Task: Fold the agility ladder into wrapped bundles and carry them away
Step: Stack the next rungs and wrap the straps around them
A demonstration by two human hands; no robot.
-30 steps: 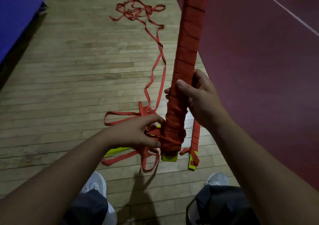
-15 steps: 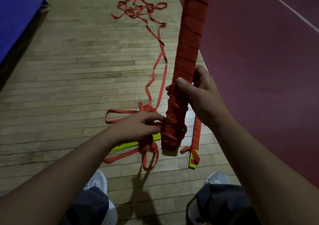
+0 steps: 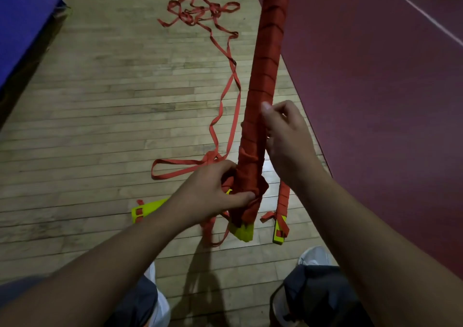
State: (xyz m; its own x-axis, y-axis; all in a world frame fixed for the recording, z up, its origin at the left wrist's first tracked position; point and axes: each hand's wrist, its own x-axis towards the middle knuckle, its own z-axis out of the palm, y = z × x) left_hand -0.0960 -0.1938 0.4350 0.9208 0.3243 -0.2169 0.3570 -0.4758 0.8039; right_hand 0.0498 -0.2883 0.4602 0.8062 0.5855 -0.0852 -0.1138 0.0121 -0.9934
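Observation:
A long bundle of yellow ladder rungs wrapped in red strap stands nearly upright in front of me, its yellow end pointing down at the floor. My right hand grips the bundle around its middle. My left hand pinches the red strap against the bundle's lower end. Loose red strap trails across the wooden floor to a tangle farther off. A second wrapped bundle lies on the floor to the right. A loose yellow rung shows under my left wrist.
Wooden floor runs ahead, meeting a dark red court surface with a white line on the right. A blue mat sits at the far left. My white shoes and dark trouser legs are at the bottom.
My right hand has loosened and shifted slightly up the bundle. My left hand has closed tighter on the strap at the lower end, and the bundle has tilted a little.

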